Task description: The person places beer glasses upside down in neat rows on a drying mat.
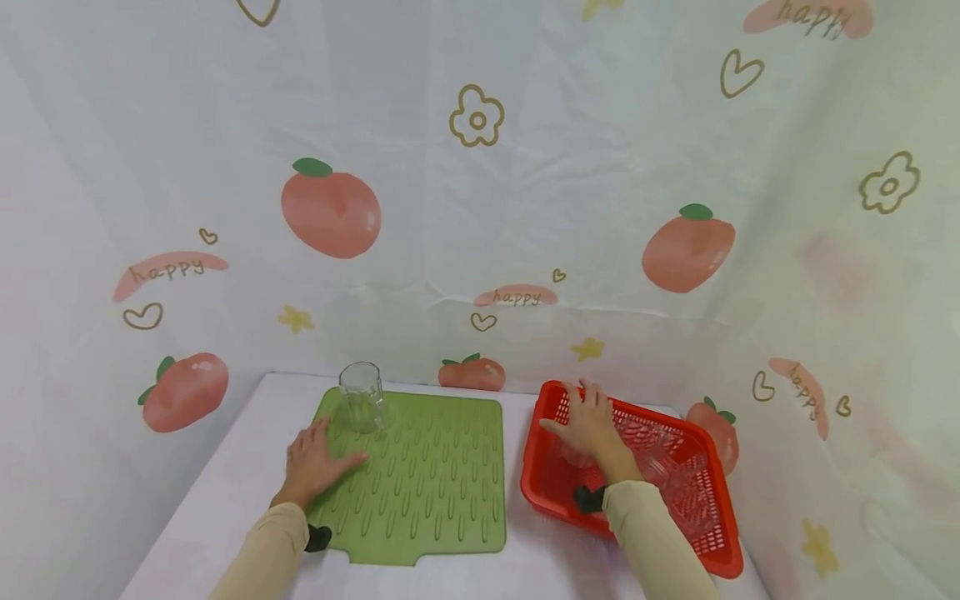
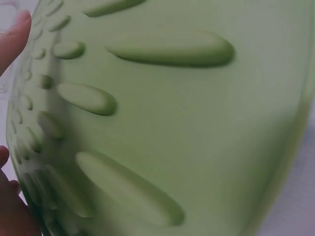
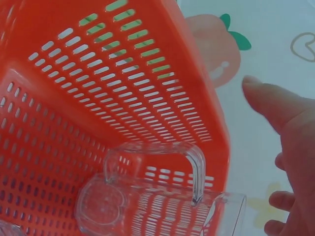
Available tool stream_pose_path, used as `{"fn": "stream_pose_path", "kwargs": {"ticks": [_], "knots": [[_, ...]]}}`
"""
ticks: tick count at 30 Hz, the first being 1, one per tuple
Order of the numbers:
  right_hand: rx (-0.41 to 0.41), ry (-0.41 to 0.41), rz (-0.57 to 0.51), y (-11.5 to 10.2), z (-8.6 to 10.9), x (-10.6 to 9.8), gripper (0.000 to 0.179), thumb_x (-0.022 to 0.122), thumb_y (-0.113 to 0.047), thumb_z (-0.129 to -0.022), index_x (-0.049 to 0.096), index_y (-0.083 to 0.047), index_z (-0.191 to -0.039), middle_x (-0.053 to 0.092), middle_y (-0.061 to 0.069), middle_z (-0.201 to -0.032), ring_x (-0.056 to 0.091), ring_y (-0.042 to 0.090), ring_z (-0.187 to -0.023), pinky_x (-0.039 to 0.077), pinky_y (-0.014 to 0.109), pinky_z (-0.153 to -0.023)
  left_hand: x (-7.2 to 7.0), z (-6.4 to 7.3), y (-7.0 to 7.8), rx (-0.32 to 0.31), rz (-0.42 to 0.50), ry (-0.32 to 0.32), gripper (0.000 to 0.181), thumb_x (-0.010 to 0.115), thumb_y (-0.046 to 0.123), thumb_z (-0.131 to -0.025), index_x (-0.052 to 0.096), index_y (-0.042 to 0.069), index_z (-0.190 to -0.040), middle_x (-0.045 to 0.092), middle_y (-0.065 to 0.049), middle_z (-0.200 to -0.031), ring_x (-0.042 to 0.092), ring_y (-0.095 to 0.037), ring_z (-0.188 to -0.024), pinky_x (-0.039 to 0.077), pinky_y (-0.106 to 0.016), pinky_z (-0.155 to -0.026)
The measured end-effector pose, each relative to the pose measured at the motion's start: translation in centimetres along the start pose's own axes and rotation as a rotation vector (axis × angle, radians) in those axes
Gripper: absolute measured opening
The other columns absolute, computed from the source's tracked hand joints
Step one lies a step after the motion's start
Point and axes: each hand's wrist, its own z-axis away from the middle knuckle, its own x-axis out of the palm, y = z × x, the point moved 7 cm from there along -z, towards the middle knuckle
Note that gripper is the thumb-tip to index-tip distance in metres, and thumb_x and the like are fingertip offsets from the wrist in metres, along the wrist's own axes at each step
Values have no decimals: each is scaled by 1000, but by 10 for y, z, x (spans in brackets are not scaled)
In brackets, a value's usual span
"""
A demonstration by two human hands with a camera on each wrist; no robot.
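Observation:
My left hand [image 1: 311, 462] lies at the left edge of the green ridged mat [image 1: 420, 483], thumb spread over the ridges and nothing held. Just beyond its fingers a clear glass mug [image 1: 362, 400] stands on the mat's far left corner. Over the far left part of the red basket [image 1: 543, 483] is my right hand [image 1: 588, 425], fingers spread. In the right wrist view a clear glass mug with a handle [image 3: 162, 209] lies on its side in the basket, and my right thumb [image 3: 275, 103] is apart from it.
More clear glassware [image 1: 663, 458] lies in the right part of the basket. A white tabletop [image 1: 517, 575] shows between mat and basket. Behind and at the sides hangs a pale curtain [image 1: 555, 208] printed with fruit, hearts and flowers.

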Motion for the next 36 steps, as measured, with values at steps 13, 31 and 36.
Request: {"fn": "stream_pose_path", "kwargs": {"ticks": [13,31,36], "knots": [[31,-52,-18,11,-2,7,91,80,-42,-87,32,-6,-156,24,29,-160,22,55,-147,24,73,-119,11,4,-9,-17,-57,-81,114,72,70,-79,28,2,-159,14,-32,-165,4,-68,-147,3,-82,-115],[125,-87,-2,28,4,3,87,83,-36,-85,39,-3,-153,35,31,-152,36,57,-135,42,74,-105,16,5,-7,-39,-100,-119,116,71,72,-79,24,6,-162,9,-30,-167,0,-64,-150,5,-79,-117],[103,-110,30,26,4,2,84,85,-34,-84,44,-3,-150,40,29,-150,40,55,-133,46,72,-103,17,4,-11,-55,-106,-141,116,70,73,-80,22,6,-162,6,-29,-168,-3,-63,-151,3,-79,-118]]}}
